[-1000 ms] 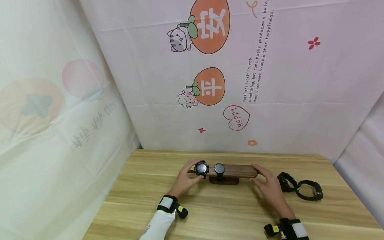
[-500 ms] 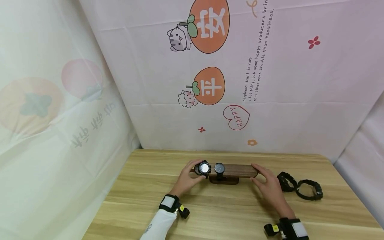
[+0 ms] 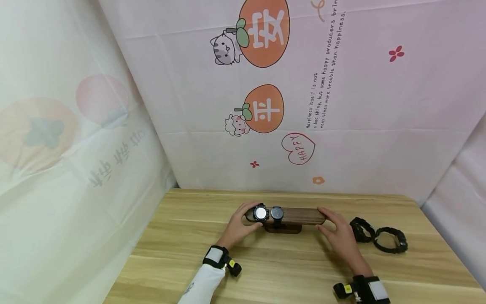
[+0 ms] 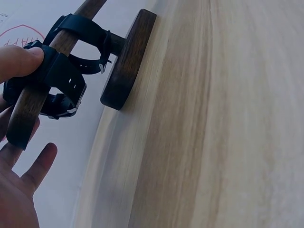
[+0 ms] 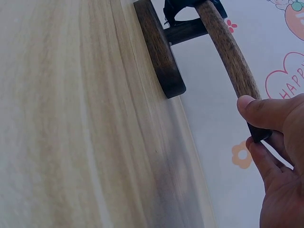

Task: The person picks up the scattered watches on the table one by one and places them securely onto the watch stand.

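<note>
Above the cloth's [image 3: 379, 139] lower edge, a heart [image 3: 298, 148] says "HAPPY"; lines [image 3: 326, 80] begin "Happiness itself is not". The lower fruit [image 3: 264, 109] reads "平", the upper fruit [image 3: 265, 33] "安".

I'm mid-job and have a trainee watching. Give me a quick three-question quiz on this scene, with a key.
1. How many watches sit on the wooden stand?
2. True or false: the right grip is holding a watch.
3. Fill in: the left grip holds the ____ nearest the wooden stand's left end.

Key:
1. Two.
2. False; it pinches the wooden stand's right end.
3. Watch.
</note>
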Action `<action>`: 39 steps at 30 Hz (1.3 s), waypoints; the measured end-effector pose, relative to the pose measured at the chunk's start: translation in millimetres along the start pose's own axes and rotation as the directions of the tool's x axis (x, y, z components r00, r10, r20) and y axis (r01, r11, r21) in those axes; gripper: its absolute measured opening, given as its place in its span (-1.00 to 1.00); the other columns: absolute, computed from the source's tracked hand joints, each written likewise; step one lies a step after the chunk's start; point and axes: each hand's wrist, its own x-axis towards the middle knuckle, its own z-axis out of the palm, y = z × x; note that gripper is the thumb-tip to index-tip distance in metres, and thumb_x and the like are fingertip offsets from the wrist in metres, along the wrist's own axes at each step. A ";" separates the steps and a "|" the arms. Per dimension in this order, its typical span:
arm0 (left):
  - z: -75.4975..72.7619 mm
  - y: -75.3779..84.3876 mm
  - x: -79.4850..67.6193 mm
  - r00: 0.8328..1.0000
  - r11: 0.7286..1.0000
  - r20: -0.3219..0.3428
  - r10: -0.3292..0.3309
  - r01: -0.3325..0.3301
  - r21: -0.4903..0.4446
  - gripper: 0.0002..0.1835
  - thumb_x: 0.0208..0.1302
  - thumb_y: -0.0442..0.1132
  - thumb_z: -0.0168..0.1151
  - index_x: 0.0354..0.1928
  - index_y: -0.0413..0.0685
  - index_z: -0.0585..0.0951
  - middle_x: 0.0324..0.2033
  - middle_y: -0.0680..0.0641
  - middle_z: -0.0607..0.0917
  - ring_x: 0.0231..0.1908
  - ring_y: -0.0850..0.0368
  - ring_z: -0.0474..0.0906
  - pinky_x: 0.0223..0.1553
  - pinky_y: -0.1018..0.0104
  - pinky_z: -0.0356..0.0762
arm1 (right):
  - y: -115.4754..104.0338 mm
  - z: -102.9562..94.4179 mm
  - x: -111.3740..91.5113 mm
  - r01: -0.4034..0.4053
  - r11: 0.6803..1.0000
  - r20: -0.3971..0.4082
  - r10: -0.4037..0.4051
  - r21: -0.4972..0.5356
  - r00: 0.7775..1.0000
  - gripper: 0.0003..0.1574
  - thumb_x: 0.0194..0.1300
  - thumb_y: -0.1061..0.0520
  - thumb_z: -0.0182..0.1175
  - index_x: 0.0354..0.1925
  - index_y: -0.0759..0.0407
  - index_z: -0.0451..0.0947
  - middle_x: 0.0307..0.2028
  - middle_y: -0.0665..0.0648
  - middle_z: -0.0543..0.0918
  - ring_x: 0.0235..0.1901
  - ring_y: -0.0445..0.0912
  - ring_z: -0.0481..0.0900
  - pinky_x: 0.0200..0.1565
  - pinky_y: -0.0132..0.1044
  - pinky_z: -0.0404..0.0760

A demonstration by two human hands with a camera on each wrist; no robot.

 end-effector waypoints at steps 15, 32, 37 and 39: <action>4.5 0.4 -0.4 1.000 1.000 -0.011 -0.006 0.006 0.022 -0.25 0.30 -0.18 0.56 0.51 0.11 0.50 0.47 0.06 0.52 0.52 0.00 0.36 0.57 -0.17 0.33 | -1.2 0.0 -0.9 0.005 1.000 -0.005 -0.005 0.000 1.000 -0.17 0.18 0.38 0.54 0.40 0.18 0.56 0.23 0.33 0.68 0.17 0.25 0.61 0.08 0.04 0.65; 4.3 0.8 -0.4 1.000 0.999 -0.009 -0.013 0.013 0.035 -0.23 0.30 -0.20 0.56 0.52 0.12 0.48 0.48 0.01 0.50 0.53 -0.03 0.34 0.56 -0.20 0.32 | -4.2 -1.0 -0.2 0.020 1.000 -0.022 -0.020 0.004 1.000 -0.18 0.15 0.38 0.55 0.38 0.23 0.58 0.21 0.33 0.69 0.14 0.26 0.63 0.06 0.21 0.64; 3.4 2.1 -1.7 1.000 0.999 -0.002 -0.012 0.012 0.041 -0.22 0.31 -0.20 0.56 0.54 0.17 0.46 0.50 0.00 0.48 0.54 -0.04 0.33 0.56 -0.22 0.32 | -4.2 -0.8 -0.9 0.027 1.000 -0.026 -0.027 0.002 0.999 -0.17 0.14 0.39 0.56 0.38 0.22 0.58 0.21 0.33 0.69 0.15 0.26 0.64 0.06 0.11 0.65; 3.1 2.3 -2.2 1.000 0.999 0.000 -0.005 0.005 0.043 -0.21 0.31 -0.18 0.55 0.55 0.21 0.44 0.51 -0.01 0.47 0.54 -0.06 0.33 0.56 -0.23 0.33 | -3.9 -1.0 -1.1 0.031 1.000 -0.027 -0.031 0.002 0.999 -0.17 0.14 0.40 0.55 0.38 0.22 0.58 0.21 0.34 0.69 0.14 0.28 0.64 0.06 0.13 0.65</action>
